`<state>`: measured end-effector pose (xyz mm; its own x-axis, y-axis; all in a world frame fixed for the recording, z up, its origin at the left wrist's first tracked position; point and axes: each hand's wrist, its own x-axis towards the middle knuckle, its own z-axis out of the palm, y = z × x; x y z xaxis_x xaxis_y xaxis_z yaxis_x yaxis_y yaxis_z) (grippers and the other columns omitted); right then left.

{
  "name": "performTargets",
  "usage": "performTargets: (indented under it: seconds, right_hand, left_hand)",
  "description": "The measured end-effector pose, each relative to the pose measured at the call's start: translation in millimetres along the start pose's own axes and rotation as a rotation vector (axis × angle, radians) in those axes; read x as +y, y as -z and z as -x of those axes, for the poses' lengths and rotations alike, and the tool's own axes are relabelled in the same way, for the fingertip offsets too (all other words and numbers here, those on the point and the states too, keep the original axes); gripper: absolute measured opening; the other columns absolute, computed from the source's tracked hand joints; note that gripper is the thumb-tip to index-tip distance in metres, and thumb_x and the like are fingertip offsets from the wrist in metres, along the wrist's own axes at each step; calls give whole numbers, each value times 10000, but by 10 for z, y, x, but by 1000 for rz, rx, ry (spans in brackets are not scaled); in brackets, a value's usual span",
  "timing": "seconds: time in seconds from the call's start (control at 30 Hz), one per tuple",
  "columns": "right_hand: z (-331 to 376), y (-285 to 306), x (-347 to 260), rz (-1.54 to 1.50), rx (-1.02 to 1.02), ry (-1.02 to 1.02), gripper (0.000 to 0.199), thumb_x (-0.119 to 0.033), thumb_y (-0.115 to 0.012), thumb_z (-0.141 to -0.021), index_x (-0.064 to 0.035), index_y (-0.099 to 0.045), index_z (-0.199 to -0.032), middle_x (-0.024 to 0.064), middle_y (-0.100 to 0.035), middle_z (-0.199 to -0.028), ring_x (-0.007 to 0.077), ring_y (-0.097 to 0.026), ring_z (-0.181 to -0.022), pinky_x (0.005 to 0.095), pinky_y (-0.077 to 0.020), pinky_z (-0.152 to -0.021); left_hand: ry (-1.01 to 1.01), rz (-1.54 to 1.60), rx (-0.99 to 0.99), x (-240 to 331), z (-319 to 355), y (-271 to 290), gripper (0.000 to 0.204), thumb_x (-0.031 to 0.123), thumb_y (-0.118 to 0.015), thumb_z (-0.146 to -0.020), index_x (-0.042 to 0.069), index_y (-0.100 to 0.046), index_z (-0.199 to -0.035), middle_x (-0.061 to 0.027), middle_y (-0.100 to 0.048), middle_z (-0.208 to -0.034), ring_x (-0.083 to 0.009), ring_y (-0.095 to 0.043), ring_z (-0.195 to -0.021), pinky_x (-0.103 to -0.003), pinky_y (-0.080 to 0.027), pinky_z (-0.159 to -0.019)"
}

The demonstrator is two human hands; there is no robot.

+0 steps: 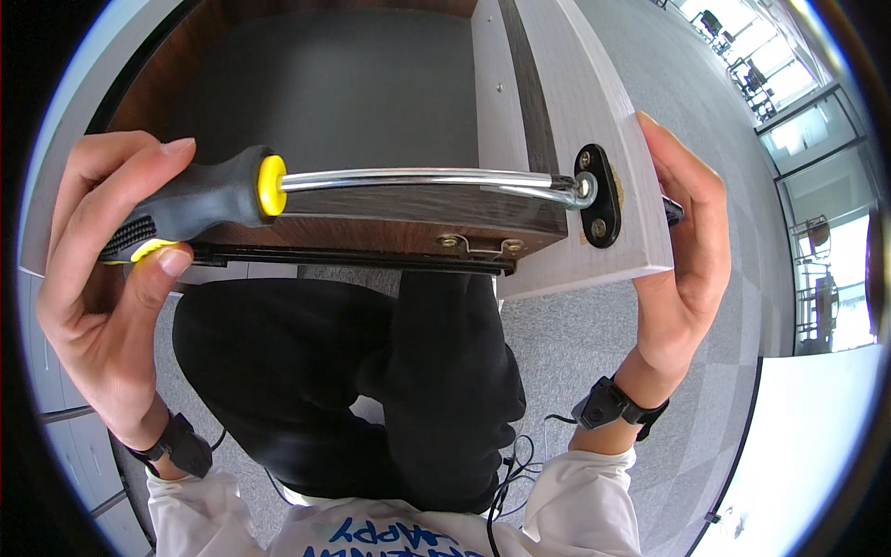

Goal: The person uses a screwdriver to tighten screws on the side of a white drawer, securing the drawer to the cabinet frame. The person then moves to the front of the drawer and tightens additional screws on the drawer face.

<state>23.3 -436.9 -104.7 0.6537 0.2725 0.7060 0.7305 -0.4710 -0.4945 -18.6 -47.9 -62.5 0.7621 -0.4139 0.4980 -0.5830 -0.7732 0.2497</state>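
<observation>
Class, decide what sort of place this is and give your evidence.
Probably an office: the floor looks like grey carpet, glass panels stand on the right, and chairs show near bright windows.

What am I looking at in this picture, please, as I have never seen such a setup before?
There is no machine here: a person works with two bare hands, and each hand serves as a grip. The single picture comes from a wide fisheye camera on the person's head, looking down, so straight edges bend near the rim.

The left grip holds a grey screwdriver with a yellow collar. Its shaft reaches across to a black oval plate on a pale panel; whether the tip touches the silver part there is hard to tell. The right grip is at that panel's far side.

The panel fronts a drawer-like box with a dark grey bottom, above the person's legs.
</observation>
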Motion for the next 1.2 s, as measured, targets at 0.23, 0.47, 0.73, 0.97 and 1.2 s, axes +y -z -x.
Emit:
performTargets:
  seconds: [0.23, 0.47, 0.73, 0.97, 1.2]
  right_hand:
    - [18, -1, 23, -5, 22, 15, 588, -291, -658, -840, -39, -616, -1369, 178, -640, -1365, 265, -638, -1240, 418, -478, -1076]
    - [37, 22, 31, -3, 15, 20, 587, -290, -657, -839, -40, -617, -1368, 181, -640, -1367, 273, -640, -1242, 423, -489, -1063]
    - [32, 50, 32, 16, 8, 34, 634, -337, -657, -813, -34, -616, -1368, 184, -639, -1367, 279, -640, -1236, 415, -482, -1061]
    - [37, 32, 29, -8, 17, 37, 626, -332, -638, -817, -34, -619, -1367, 184, -639, -1368, 278, -638, -1235, 412, -482, -1057]
    - [8, -12, 13, 27, 25, 17, 622, -320, -640, -807, -44, -625, -1365, 175, -642, -1365, 264, -641, -1225, 406, -485, -1057]
  left_hand:
    - [74, 82, -47, 71, 6, -20, 386, 50, -667, -933, 111, -687, -1314, -117, -573, -1367, -269, -625, -1212, -332, -551, -993]
    - [58, 58, 30, 80, 16, -62, 388, 52, -664, -933, 110, -688, -1317, -103, -576, -1375, -262, -628, -1209, -333, -556, -983]
    - [79, 67, -7, 97, 10, -65, 394, 53, -682, -929, 112, -690, -1318, -99, -588, -1371, -263, -626, -1216, -338, -553, -990]
    - [122, 24, -12, 97, 33, -69, 390, 88, -688, -937, 116, -684, -1326, -100, -583, -1372, -266, -618, -1220, -346, -556, -988]
    - [159, 65, -3, 56, 40, -59, 380, 91, -678, -947, 122, -682, -1326, -100, -574, -1377, -270, -618, -1220, -352, -559, -988]
